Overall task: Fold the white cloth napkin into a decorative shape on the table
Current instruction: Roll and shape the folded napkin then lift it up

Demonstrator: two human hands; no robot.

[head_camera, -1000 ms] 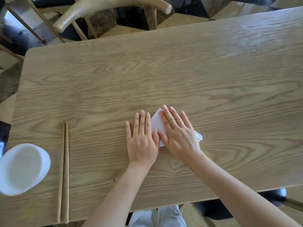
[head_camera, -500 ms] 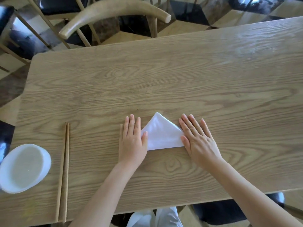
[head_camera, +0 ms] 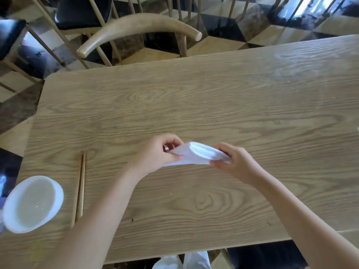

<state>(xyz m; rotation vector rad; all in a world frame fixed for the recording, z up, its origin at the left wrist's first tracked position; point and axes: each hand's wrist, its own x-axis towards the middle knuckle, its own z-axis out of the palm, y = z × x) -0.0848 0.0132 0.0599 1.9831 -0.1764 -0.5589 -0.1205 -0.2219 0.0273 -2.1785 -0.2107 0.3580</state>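
Note:
The white cloth napkin (head_camera: 196, 155), folded small, is held just above the wooden table (head_camera: 213, 98) between both hands. My left hand (head_camera: 159, 154) pinches its left end with fingers curled. My right hand (head_camera: 236, 162) grips its right end between thumb and fingers. The napkin bows open in the middle, with a rounded pocket showing on top. Its lower edge hangs toward the tabletop; I cannot tell whether it touches.
A pair of wooden chopsticks (head_camera: 79, 189) lies lengthwise at the left. A white bowl (head_camera: 32, 203) sits at the near left corner. A wooden chair (head_camera: 139, 28) stands behind the table's far edge, with more chairs beyond.
Both hands were flat on the table beside the triangular napkin. Now they have closed on its two ends and lifted it, bending it into a curved shape.

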